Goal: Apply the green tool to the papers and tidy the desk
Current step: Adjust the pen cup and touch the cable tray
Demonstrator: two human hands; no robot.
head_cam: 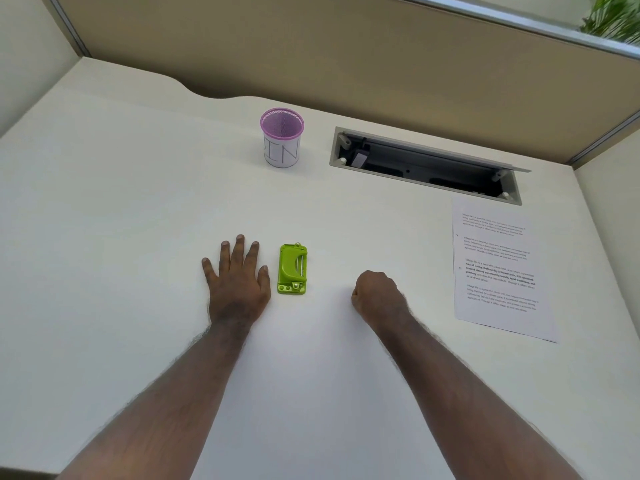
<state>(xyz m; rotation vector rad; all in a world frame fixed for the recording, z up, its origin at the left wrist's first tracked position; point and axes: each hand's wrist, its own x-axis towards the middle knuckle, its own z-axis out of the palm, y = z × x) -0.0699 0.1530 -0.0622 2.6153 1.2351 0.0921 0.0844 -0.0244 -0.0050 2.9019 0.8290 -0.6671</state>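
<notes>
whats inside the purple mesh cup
Looking into the purple mesh cup, only its pink mesh inner wall shows, with no object visible. The bottom is hidden by the rim and the viewing angle, so something small could lie there unseen.

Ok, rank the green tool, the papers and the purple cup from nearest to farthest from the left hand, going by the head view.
1. Green tool: just right of the left hand, by the thumb.
2. Purple cup: farther back on the desk, slightly right.
3. Papers: far right, beyond the right hand.
</notes>
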